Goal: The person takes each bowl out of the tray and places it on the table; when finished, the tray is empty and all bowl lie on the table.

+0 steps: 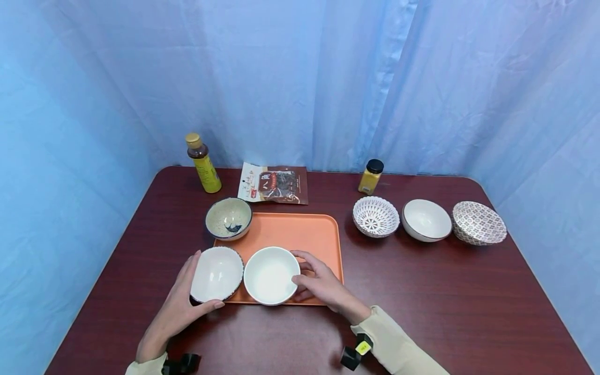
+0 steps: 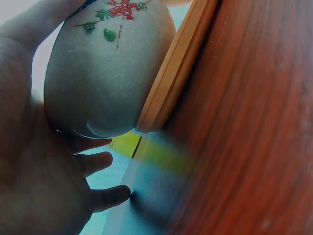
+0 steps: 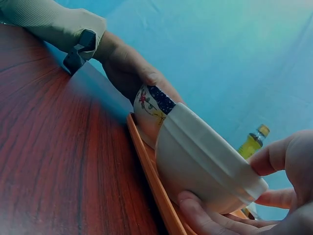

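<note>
My left hand (image 1: 178,302) holds a white bowl with a dark patterned rim (image 1: 216,273) by its near left side, thumb at the front and fingers along the left edge. Red flowers and green leaves show on that bowl's outside (image 2: 105,83) in the left wrist view. With thumb and fingers my right hand (image 1: 319,281) grips the right side of a plain white bowl (image 1: 272,276), which looks ridged below the rim in the right wrist view. Both bowls stand side by side over the front of an orange tray (image 1: 300,229), the flowered one at its left corner.
A beige bowl with a dark fish-like mark (image 1: 228,219) overlaps the tray's back left corner. Behind stand a sauce bottle (image 1: 204,164), a spice packet (image 1: 274,183) and a yellow jar with black lid (image 1: 371,177). Rightward sit a white patterned bowl (image 1: 376,216), a white bowl (image 1: 426,220) and a brown-patterned bowl (image 1: 478,223).
</note>
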Tool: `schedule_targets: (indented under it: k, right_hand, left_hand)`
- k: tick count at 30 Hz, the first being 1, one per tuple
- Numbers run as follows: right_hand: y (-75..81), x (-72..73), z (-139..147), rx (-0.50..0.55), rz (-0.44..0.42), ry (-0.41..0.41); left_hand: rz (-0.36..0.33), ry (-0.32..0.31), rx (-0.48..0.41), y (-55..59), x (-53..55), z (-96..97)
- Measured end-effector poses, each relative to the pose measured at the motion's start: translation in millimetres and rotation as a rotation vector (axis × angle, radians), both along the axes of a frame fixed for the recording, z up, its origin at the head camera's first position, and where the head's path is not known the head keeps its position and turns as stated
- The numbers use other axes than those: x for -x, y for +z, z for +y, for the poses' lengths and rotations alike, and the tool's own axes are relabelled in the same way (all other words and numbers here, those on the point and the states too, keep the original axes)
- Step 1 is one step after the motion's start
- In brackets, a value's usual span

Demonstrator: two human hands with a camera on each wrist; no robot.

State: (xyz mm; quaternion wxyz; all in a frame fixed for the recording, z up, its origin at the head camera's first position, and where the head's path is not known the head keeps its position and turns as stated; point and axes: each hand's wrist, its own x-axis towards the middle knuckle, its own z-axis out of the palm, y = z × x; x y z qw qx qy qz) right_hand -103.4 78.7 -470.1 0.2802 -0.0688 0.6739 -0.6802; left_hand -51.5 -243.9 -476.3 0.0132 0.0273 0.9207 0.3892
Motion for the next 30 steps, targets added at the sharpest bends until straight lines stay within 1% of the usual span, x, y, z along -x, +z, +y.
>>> schedule_targets:
  k: [4,10,17,24,30]
  right_hand:
    - [0.9,-0.4,-2.8,0.001,0.004,-0.032]
    - [3.7,-1.0,-4.6,-0.005,0.015,-0.056]
    - [7.2,0.0,-0.1,0.005,0.041,-0.099]
    - [18.3,0.8,16.1,-0.016,0.113,-0.128]
    - [30.5,-1.5,37.4,-0.01,0.113,-0.167]
  left_hand:
    - [0.005,-0.003,-0.005,-0.3,-0.6,-0.8]
    - [0.013,-0.01,-0.013,0.1,-0.1,-1.9]
    - [0.015,-0.007,-0.006,-0.5,0.3,-2.0]
    - [0.015,-0.007,-0.01,-1.8,-0.3,-2.5]
    - [-0.003,-0.005,-0.005,-1.2,0.1,-1.6]
